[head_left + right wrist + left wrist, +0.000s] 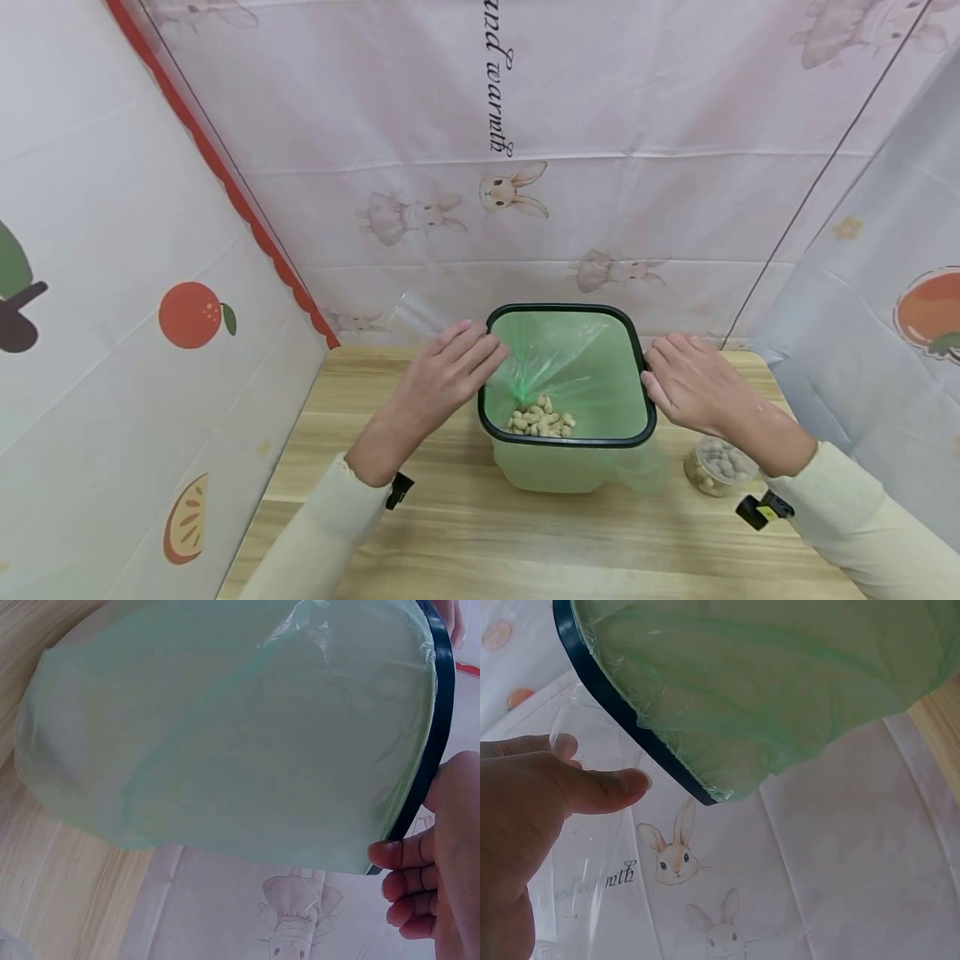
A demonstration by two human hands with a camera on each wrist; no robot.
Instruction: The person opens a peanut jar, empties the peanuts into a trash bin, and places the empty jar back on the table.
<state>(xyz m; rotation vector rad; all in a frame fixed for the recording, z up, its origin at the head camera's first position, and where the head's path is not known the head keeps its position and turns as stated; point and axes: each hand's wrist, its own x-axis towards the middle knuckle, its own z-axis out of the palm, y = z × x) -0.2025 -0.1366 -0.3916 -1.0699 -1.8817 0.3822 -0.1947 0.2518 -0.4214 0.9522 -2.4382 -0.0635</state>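
Observation:
A square bin (570,475) stands on the table, lined with a thin green plastic bag (780,682) under a black rim (567,442). Peanuts in their shells (542,421) lie at the bottom of the bin, beside a gathered fold of the bag. My left hand (453,371) is at the bin's left rim and holds a clear plastic jar (577,847) between thumb and fingers; the jar looks tipped and see-through. My right hand (693,383) grips the right side of the rim, fingertips (386,855) touching the black edge.
A second clear container (718,467) with nuts inside stands to the right of the bin, partly under my right forearm. The wooden table (420,533) ends at printed cloth walls at the back (450,292) and both sides.

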